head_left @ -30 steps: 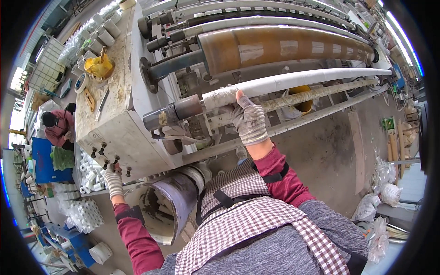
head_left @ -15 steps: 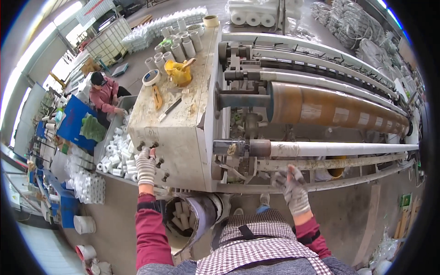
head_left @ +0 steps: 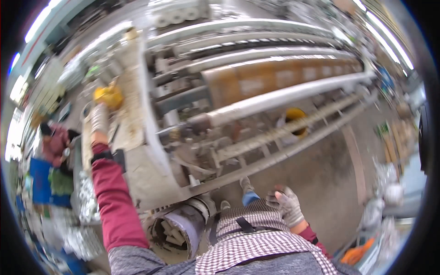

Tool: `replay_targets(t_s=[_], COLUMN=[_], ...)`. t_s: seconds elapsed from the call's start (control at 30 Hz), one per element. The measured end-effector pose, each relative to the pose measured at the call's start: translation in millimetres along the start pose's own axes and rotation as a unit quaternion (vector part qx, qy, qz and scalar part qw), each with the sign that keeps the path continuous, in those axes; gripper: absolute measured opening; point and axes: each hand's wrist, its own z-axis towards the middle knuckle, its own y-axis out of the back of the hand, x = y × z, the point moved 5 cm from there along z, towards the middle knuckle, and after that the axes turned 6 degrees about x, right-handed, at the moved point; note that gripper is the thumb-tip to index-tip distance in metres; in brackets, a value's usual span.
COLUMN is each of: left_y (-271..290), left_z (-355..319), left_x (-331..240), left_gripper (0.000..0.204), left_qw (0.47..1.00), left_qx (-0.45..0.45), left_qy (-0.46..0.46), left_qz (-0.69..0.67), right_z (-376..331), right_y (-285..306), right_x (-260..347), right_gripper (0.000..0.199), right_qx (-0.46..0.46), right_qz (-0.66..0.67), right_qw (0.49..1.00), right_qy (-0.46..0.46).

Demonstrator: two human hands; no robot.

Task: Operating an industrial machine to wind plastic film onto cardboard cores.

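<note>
My left hand (head_left: 100,120), in a pale striped glove, reaches over the worn top of the machine cabinet (head_left: 130,96). It is close to a yellow, crumpled-looking container (head_left: 109,97). Blur smears its fingers, so whether anything is in them does not show. Beside the wrist lies a thin dark-bladed knife (head_left: 114,133), and the tape roll (head_left: 87,110) is partly covered by the hand. My right hand (head_left: 288,207), gloved with bare fingertips, hovers by the checked apron (head_left: 256,224). Its fingers are loosely bent and apart, holding nothing visible.
A long white roller (head_left: 284,98) and a brown drum (head_left: 279,80) run rightward from the cabinet. Below it stands a round bin (head_left: 185,229) with cardboard cores. A person (head_left: 57,142) works at the left beside white rolls (head_left: 87,197). A yellow-rimmed bucket (head_left: 295,121) sits under the rollers.
My left hand has left the knobs on the cabinet's front and moved up over its top. My right hand has drawn back from the rollers toward the apron. The whole view has swung right.
</note>
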Motion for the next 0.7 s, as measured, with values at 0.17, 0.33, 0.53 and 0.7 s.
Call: replay_targets(t_s=[0.17, 0.33, 0.53, 0.7], left_y=[73, 19, -72, -224], left_z=[25, -44, -211, -348], left_x=[6, -87, -163, -118], left_gripper=[0.034, 0.031, 0.023, 0.028], left_qw=[0.98, 0.976, 0.972, 0.974], left_qx=[-0.02, 0.037, 0.046, 0.015], left_qy=[0.04, -0.024, -0.065, 0.02], left_qz=[-0.194, -0.214, -0.221, -0.226], right_z=[-3, 26, 73, 72], right_y=[-11, -11, -72, -111], right_x=[15, 36, 108, 174], right_gripper=[0.051, 0.047, 0.044, 0.061], right_qx=[0.029, 0.099, 0.269, 0.377], right_qz=[0.0, -0.029, -0.162, -0.254], right_qw=[1.0, 0.995, 0.946, 0.848], right_qy=[-0.008, 0.0, 0.074, 0.274])
